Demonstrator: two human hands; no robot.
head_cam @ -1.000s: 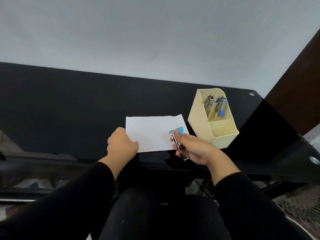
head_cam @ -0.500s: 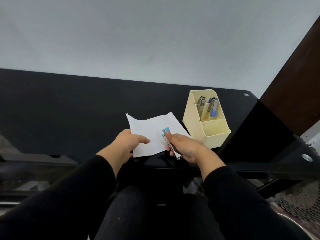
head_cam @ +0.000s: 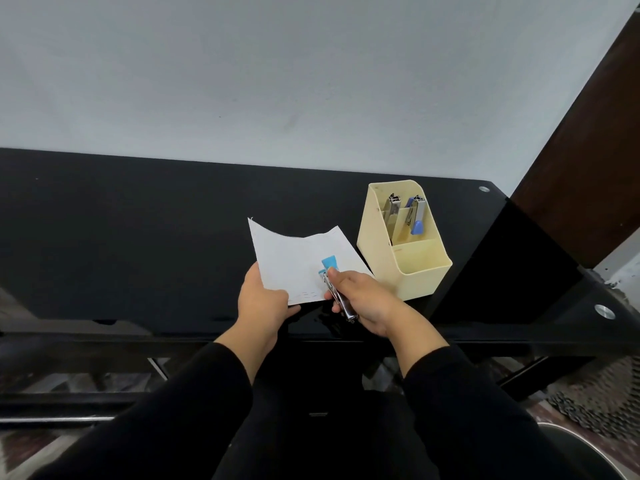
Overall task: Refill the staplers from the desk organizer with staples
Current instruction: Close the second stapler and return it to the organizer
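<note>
The blue-tipped stapler (head_cam: 337, 292) sits in the right hand (head_cam: 367, 299), fingers curled round it, nose over the paper (head_cam: 294, 258); the left hand (head_cam: 263, 303) has now pinched the sheet's near edge up off the desk (head_cam: 138, 237); prob. a test staple, w/ two staplers (head_cam: 393, 209) waiting in the organizer (head_cam: 415, 271).

Light-blue stapler (head_cam: 335, 289) held tilted, silver stapler (head_cam: 393, 216) and blue stapler (head_cam: 416, 218) standing in cream organizer (head_cam: 377, 245)

A plain pale grey wall (head_cam: 277, 81), evenly lit, fills the upper half. Against it stands a glossy black desk (head_cam: 138, 237) with round metal fittings (head_cam: 604, 311) on its right side; a dark brown panel (head_cam: 588, 161) rises beside it.
</note>
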